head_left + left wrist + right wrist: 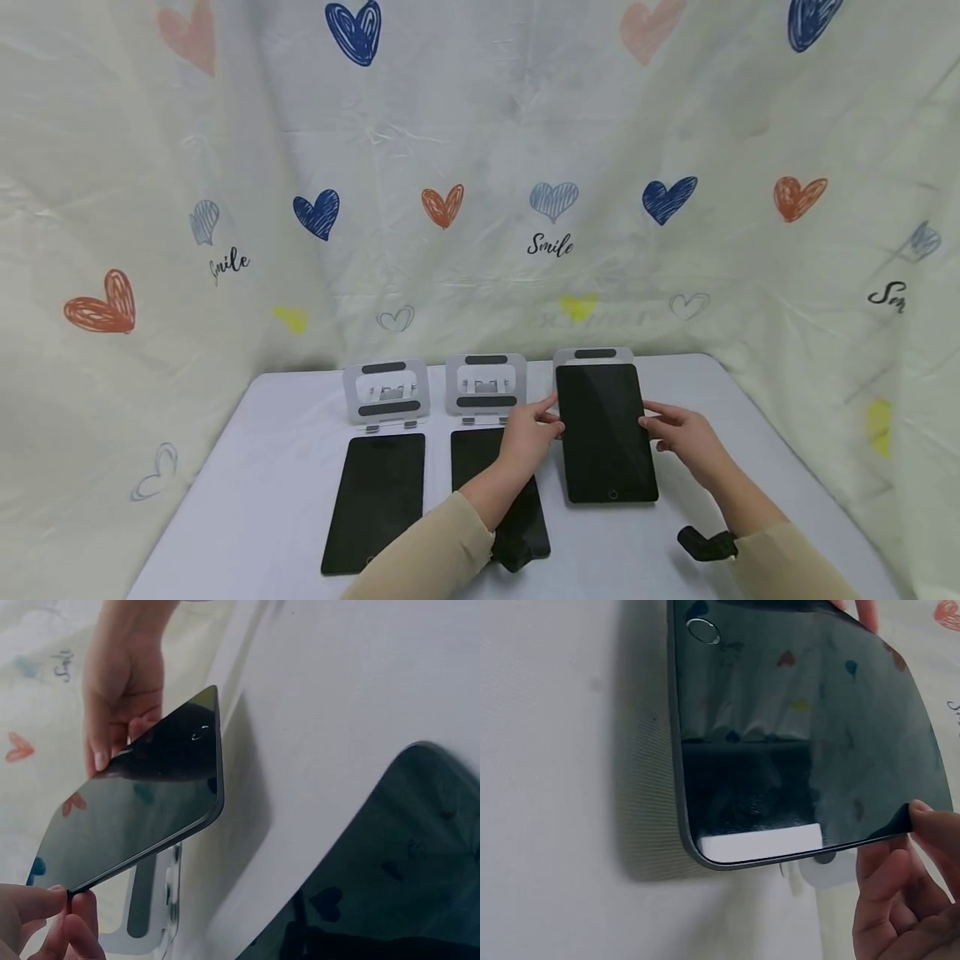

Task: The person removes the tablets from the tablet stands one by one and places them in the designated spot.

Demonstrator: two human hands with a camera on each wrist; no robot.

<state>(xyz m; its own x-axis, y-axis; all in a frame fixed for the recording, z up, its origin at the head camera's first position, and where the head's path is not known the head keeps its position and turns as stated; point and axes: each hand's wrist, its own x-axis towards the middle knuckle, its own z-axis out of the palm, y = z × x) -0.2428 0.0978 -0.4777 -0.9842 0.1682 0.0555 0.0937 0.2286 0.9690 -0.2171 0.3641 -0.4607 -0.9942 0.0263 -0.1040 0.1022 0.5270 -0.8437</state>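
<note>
Both hands hold a black tablet [606,433] by its long side edges, screen up, with its round button at the near end. My left hand [531,429] pinches the left edge between thumb and fingers. On the opposite edge my right hand [681,435] pinches likewise, thumb on the screen side in the right wrist view. The tablet [150,799] is tilted, its near end raised off the table with a shadow beneath. Behind its far end stands a grey tablet stand [595,355], mostly hidden by the tablet.
Two more grey stands [386,410] [486,402] stand in a row to the left. Before them lie two black tablets, one at the left [378,496] and one in the middle [474,454] partly under my left arm. A heart-printed curtain [480,150] hangs behind the white table [247,492].
</note>
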